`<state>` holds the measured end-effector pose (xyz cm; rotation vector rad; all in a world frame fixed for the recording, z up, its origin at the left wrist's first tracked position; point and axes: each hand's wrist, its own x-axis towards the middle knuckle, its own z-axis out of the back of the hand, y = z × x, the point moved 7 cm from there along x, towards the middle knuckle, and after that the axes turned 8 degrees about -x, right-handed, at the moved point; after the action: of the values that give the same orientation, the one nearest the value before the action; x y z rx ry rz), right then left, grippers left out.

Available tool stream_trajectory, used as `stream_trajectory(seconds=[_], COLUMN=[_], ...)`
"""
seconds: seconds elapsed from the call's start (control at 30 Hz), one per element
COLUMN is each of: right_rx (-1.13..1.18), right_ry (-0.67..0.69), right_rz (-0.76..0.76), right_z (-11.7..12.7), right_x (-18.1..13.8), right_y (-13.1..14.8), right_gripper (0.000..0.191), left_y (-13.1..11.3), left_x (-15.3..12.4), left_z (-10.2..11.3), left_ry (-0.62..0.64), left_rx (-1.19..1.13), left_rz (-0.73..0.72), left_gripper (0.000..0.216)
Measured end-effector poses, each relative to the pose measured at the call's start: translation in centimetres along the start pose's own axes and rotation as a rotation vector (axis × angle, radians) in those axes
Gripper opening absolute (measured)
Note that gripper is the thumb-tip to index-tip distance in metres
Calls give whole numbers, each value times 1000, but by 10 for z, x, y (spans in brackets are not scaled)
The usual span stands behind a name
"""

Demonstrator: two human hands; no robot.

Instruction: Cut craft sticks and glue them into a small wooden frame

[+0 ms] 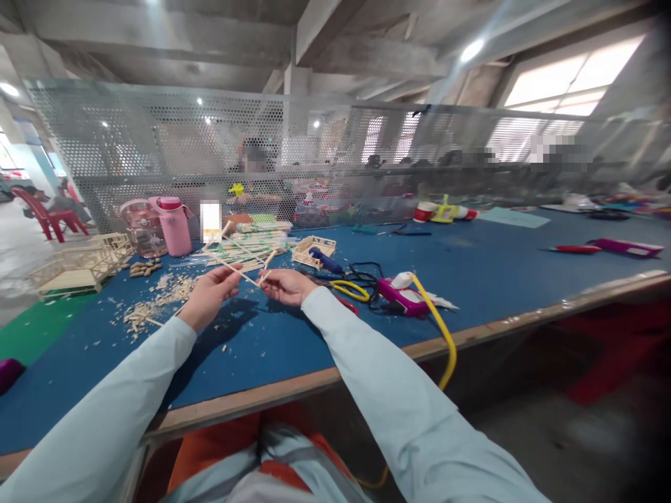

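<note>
Above the blue tabletop, my left hand [214, 293] pinches a thin wooden stick [240, 271] that slants down toward my other hand. The fingers of my right hand [287, 286] are closed on a short wooden stick [270, 260] near the tip of the longer one. Whether the two pieces touch cannot be made out. Just beyond my hands lies a pile of wooden sticks [251, 241], some in printed wrappers. A small railed frame of sticks [313, 246] stands behind my right hand, with a blue glue gun [326, 261] against it.
Wood scraps [170, 297] litter the left. Yellow-handled scissors [352, 290] and a purple power strip [403, 299] with a yellow cable [440, 328] lie right. A pink bottle [175, 227] and larger stick models [78, 262] stand left. A perforated metal screen [183, 133] runs behind.
</note>
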<state>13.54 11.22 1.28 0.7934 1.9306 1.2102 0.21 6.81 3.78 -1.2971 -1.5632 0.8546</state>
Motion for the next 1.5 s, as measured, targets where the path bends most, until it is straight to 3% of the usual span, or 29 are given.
stream_trajectory(seconds=[0.1,0.3,0.47,0.6,0.7,0.8,0.9,0.93,1.03,1.17,1.27,1.4,1.5], right_rx=[81,177,123,71,-119,-617,-1346,-1529,-1640,-1641,-1587,-1566,-1457], right_ry=[48,19,93,132,148,-2,-425,-590,-733,-706,-675,-706,-735], right_rz=[22,103,146,141,133,231,485,462,318,310,291,147,217], right_z=[-14,-28,-35,-39,-41,-22,17,35,86,118,121,116,99], right_x=[0,2,-2,-7,-20,-47,-86,-97,-111,-107,-103,-108,-117], right_y=[-2,-7,-4,-3,-3,8,37,42,42,39,39,36,35], right_gripper=[20,20,10,10,16,18,12,12,12,27,43,57,53], left_y=[1,-13,-15,-17,-21,-27,-28,-27,-23,-20,-21,-26,-36], left_x=[-4,-11,-17,-18,-16,-14,-13,-13,-14,-18,-20,-23,-28], left_z=[-12,-26,-35,-35,-28,-18,-11,-9,-9,-14,-16,-16,-17], left_ry=[52,188,330,304,221,104,11,-18,-75,-70,-69,-86,-119], left_rx=[224,418,384,327,241,101,-93,-159,-291,-281,-217,-80,54], left_rz=[-88,-294,-230,-208,-210,-213,-163,-133,-50,-43,-84,-190,-304], left_gripper=[38,26,28,22,23,24,25,25,26,26,27,24,21])
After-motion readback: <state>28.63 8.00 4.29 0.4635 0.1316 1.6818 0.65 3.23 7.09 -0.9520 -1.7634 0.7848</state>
